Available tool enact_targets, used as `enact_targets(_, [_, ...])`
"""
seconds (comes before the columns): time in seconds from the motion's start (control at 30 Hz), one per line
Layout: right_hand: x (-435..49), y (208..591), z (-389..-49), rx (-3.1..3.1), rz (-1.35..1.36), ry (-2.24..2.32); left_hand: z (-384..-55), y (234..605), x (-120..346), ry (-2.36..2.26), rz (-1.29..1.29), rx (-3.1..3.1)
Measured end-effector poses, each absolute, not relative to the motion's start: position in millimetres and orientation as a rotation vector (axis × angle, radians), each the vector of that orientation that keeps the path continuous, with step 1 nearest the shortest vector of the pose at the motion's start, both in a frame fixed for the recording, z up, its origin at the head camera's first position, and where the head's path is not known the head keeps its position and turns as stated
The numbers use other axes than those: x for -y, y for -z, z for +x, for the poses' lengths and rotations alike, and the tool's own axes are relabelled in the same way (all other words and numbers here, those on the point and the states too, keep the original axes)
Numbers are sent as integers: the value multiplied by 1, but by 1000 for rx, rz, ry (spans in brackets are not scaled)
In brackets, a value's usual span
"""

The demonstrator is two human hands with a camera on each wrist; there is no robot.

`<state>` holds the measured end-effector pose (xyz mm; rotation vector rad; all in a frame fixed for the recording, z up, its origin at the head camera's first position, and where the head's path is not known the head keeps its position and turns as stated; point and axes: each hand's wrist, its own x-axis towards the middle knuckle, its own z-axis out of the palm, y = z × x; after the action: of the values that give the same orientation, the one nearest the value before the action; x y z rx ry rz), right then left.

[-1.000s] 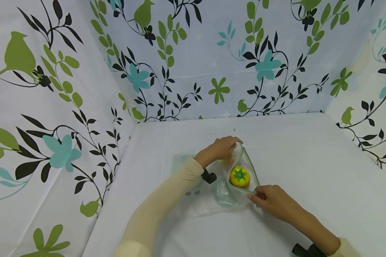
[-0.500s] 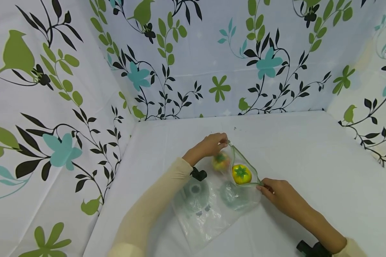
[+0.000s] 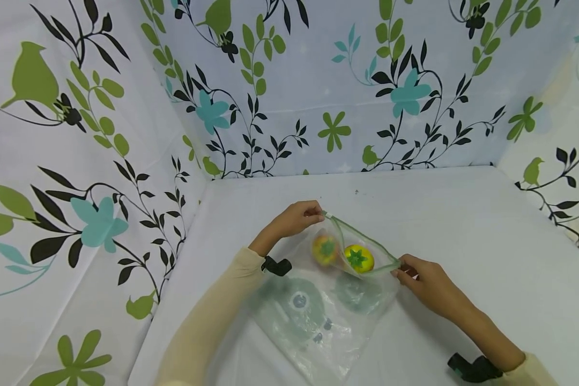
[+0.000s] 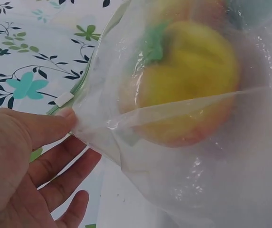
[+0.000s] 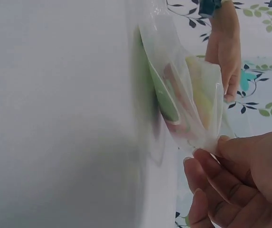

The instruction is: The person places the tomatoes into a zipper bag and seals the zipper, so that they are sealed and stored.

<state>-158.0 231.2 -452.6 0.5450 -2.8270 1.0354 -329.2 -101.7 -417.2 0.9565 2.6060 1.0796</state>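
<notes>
A clear zip bag [image 3: 340, 343] with a green zip edge lies in front of me, its mouth partly spread. Inside are two yellow-orange, tomato-like fruits with green star-shaped tops: one fruit [image 3: 359, 258] shows at the opening, the other fruit [image 3: 325, 250] through the plastic. My left hand [image 3: 296, 217] pinches the far-left corner of the zip edge, close to a white slider [image 4: 64, 99]. At the right end of that edge, my right hand [image 3: 427, 281] pinches the corner between thumb and fingertips. Pale green round shapes [image 3: 357, 292] show in the bag; whether printed or solid, I cannot tell.
A white table [image 3: 463, 225] spreads under the bag. Behind and to the sides hangs a patterned cloth [image 3: 270, 107] with birds, leaves and flowers. Dark wrist cameras [image 3: 276, 266] sit on both wrists.
My left hand has moved left and my right hand slightly right and away from me, stretching the zip edge between them. The bag's body now spreads towards me, with both fruits showing more.
</notes>
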Motion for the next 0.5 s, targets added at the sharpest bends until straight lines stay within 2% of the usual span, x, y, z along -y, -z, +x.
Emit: enact_targets(0.5, [-237,450,-166,2608,513,-1048,-307,418,142,-1439,886,-2427])
